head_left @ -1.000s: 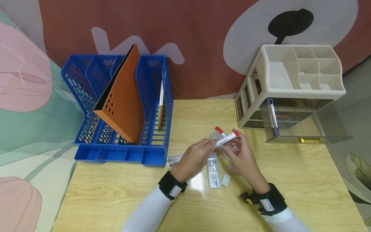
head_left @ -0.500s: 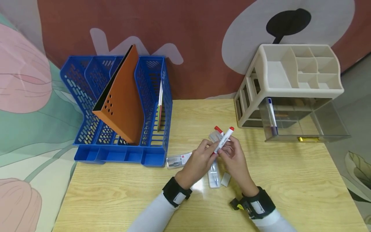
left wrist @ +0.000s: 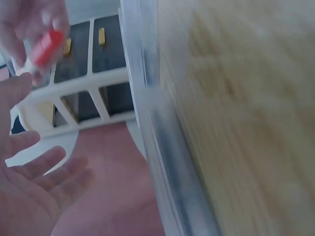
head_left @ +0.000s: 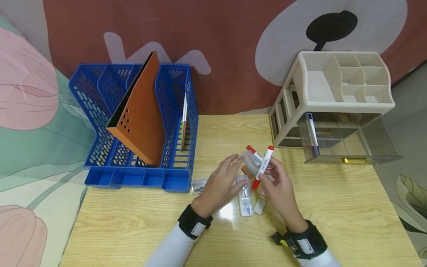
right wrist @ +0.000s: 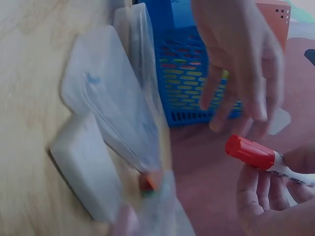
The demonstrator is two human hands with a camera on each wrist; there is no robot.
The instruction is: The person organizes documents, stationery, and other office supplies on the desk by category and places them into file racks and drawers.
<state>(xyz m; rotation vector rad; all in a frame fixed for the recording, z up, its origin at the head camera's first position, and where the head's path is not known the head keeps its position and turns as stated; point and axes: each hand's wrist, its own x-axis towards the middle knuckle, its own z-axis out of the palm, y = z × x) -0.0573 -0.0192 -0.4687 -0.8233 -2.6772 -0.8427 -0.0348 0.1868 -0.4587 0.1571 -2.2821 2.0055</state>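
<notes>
My right hand (head_left: 281, 191) pinches a white marker (head_left: 265, 162) with a red cap and a red end, held tilted above the desk. In the right wrist view its red cap (right wrist: 251, 152) juts out past the thumb and fingers. Facing it, my left hand (head_left: 217, 189) has its fingers spread and holds nothing; a small gap separates it from the marker. A clear plastic case (head_left: 245, 202) and a white eraser (head_left: 260, 206) lie below the hands. Behind the held marker lies a second red-capped marker (head_left: 252, 150), partly hidden, by another clear case.
A blue file rack (head_left: 176, 180) holding an orange binder (head_left: 143, 115) stands at the left. At the right, a white drawer unit (head_left: 350, 105) has one clear drawer (head_left: 377, 161) pulled out, with a blue-and-white marker (head_left: 313, 133) inside. One more clear case (head_left: 198, 186) lies beside the left hand.
Both hands were on the marker; the left hand has let go and moved left. The right hand now holds the marker alone, turned more upright, with its lower red end uncovered.
</notes>
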